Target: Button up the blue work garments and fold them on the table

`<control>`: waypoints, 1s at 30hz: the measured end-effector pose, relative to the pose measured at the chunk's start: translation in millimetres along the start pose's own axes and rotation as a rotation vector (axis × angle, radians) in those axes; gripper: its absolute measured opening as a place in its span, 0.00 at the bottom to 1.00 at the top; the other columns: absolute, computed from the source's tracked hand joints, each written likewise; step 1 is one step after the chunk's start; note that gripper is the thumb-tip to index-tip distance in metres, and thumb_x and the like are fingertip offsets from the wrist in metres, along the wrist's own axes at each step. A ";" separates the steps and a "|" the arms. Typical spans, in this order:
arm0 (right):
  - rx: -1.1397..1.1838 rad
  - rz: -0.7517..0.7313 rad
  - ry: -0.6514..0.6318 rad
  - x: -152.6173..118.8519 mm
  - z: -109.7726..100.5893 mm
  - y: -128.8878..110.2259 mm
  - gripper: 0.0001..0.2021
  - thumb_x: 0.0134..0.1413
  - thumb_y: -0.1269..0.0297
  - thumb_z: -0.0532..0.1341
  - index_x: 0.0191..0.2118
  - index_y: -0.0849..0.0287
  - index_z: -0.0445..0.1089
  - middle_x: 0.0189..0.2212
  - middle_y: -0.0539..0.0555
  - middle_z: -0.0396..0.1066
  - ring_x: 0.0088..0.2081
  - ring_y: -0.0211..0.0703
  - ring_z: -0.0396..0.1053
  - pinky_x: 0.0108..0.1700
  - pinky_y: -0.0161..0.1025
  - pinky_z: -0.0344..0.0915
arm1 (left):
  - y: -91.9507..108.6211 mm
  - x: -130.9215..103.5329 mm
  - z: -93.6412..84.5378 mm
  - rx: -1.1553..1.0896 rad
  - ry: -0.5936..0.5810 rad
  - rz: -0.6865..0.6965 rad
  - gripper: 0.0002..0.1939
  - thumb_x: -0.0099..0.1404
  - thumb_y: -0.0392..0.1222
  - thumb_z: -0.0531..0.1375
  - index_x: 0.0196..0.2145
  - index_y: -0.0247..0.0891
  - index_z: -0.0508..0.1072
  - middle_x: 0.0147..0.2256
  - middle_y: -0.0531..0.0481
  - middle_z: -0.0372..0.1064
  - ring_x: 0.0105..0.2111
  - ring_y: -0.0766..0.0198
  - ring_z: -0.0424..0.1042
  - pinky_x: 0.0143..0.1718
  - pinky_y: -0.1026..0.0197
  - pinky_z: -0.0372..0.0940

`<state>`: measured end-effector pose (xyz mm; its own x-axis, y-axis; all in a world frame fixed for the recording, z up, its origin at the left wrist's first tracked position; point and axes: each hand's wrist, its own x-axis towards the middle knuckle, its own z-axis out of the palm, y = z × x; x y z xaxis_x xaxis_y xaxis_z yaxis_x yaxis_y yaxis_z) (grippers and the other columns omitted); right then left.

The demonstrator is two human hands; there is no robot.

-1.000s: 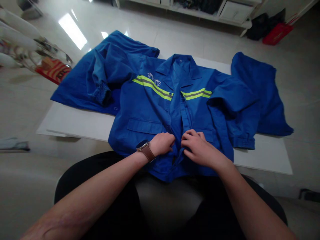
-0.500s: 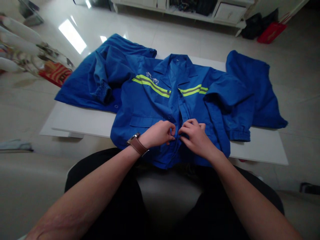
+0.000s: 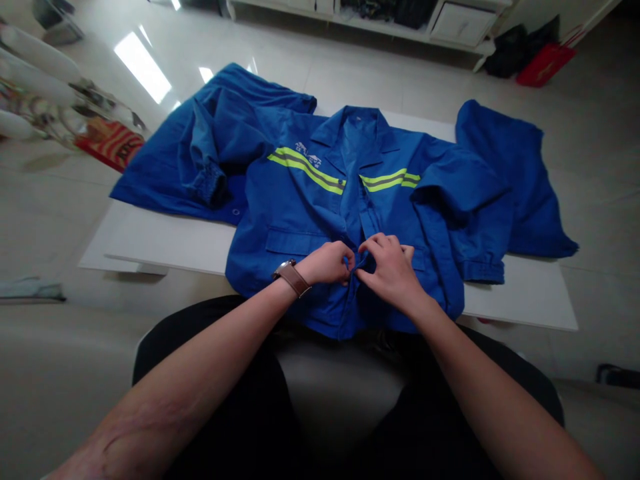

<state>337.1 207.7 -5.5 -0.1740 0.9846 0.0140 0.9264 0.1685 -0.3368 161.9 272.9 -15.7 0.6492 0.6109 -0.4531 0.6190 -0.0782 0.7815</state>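
In the head view, a blue jacket (image 3: 295, 210) lies front side up across a white table (image 3: 160, 247), its collar pointing away from the person and its hem hanging over the near edge. Both hands meet low on the front opening: the left hand (image 3: 331, 262), with a brown-strapped watch (image 3: 293, 278) at its wrist, has its fingers curled and pinching one front edge, while the right hand (image 3: 387, 268) grips the facing edge between thumb and fingers — the fingertips of the two nearly touch. Whether a button sits between them, I cannot tell. Higher up, yellow-and-grey bands (image 3: 306, 171) cross the chest, and the front gapes there. More blue cloth (image 3: 525, 180) spreads beneath the sleeves. Beyond, on the floor, a red bag (image 3: 546, 65) stands near a white cabinet (image 3: 463, 28).
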 end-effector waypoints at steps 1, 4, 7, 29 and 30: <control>0.010 0.005 0.009 1.4 1.8 -0.2 0.13 0.53 0.63 0.66 0.45 0.53 0.70 0.48 0.56 0.72 0.51 0.56 0.65 0.45 0.47 0.52 | -1.6 0.2 -0.5 -0.009 -0.009 -0.017 0.10 0.54 0.28 0.58 0.31 0.37 0.77 0.23 0.52 0.76 0.31 0.61 0.79 0.30 0.68 0.66; 0.054 0.032 0.041 2.8 4.2 0.2 0.13 0.49 0.64 0.66 0.41 0.55 0.66 0.49 0.58 0.70 0.49 0.54 0.65 0.42 0.45 0.52 | -3.9 0.1 -2.5 -0.074 -0.055 -0.059 0.08 0.55 0.29 0.60 0.30 0.37 0.77 0.22 0.52 0.76 0.29 0.61 0.79 0.28 0.68 0.66; 0.088 0.035 0.039 0.6 3.1 1.1 0.08 0.49 0.66 0.65 0.31 0.56 0.63 0.46 0.57 0.70 0.48 0.53 0.66 0.42 0.44 0.52 | -2.7 0.2 -5.3 -0.126 -0.109 -0.090 0.05 0.56 0.30 0.62 0.30 0.37 0.76 0.22 0.52 0.76 0.28 0.62 0.79 0.27 0.68 0.66; 0.085 -0.112 -0.049 -5.4 7.5 2.6 0.07 0.59 0.68 0.60 0.31 0.56 0.74 0.53 0.59 0.72 0.56 0.56 0.64 0.49 0.52 0.59 | 0.9 0.4 -7.3 -0.327 -0.222 -0.177 0.04 0.58 0.34 0.65 0.25 0.35 0.76 0.24 0.51 0.78 0.32 0.63 0.80 0.36 0.66 0.73; 0.094 -0.123 -0.060 -5.3 7.3 2.5 0.07 0.60 0.68 0.60 0.32 0.56 0.74 0.54 0.60 0.72 0.57 0.57 0.63 0.50 0.52 0.60 | 0.9 0.4 -7.2 -0.325 -0.223 -0.173 0.05 0.58 0.34 0.66 0.25 0.36 0.76 0.24 0.51 0.78 0.31 0.63 0.80 0.35 0.66 0.73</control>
<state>337.9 202.6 -13.2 -0.3066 0.9518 0.0048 0.8622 0.2798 -0.4223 159.5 278.8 -12.0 0.6500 0.4056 -0.6427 0.5785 0.2844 0.7645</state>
